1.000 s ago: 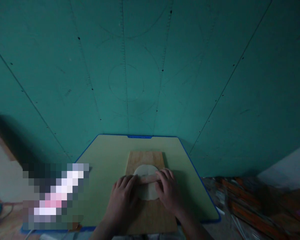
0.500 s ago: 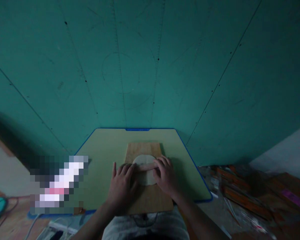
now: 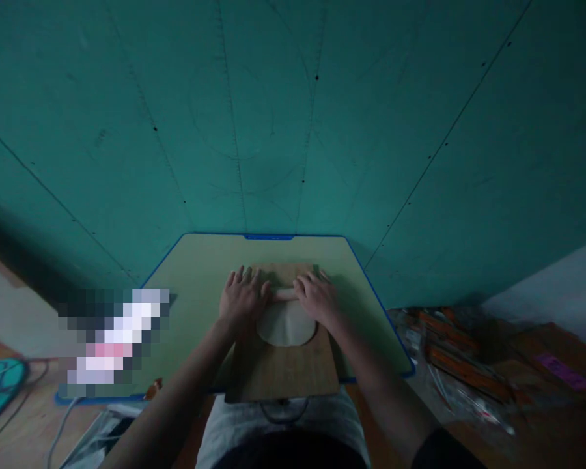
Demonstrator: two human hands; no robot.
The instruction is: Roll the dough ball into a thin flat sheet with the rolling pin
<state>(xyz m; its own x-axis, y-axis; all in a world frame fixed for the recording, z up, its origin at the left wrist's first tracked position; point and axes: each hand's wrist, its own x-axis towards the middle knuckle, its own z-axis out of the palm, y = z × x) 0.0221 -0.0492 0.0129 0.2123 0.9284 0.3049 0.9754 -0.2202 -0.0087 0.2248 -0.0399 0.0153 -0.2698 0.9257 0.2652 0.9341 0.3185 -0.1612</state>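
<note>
A light wooden rolling pin [image 3: 284,295] lies crosswise on a flat round of pale dough [image 3: 287,327], over its far edge. Under the dough is a wooden board [image 3: 284,374]. Covering the pin's left end is my left hand [image 3: 245,296], its fingers pointing away from me over the wood. My right hand [image 3: 316,296] presses on the other end, fingers curved over it. Both ends of the pin are hidden beneath my hands, and only its middle shows.
The board rests on a pale tabletop [image 3: 190,280] with a blue rim. Behind it rises a green wall [image 3: 273,130]. A blurred-out bright object [image 3: 127,332] stands on the left. Boxes and plastic bags [image 3: 463,365] lie to the right.
Both hands have pushed the rolling pin away from me, from the middle of the dough to its far edge. More of the near dough shows. The view has shifted slightly.
</note>
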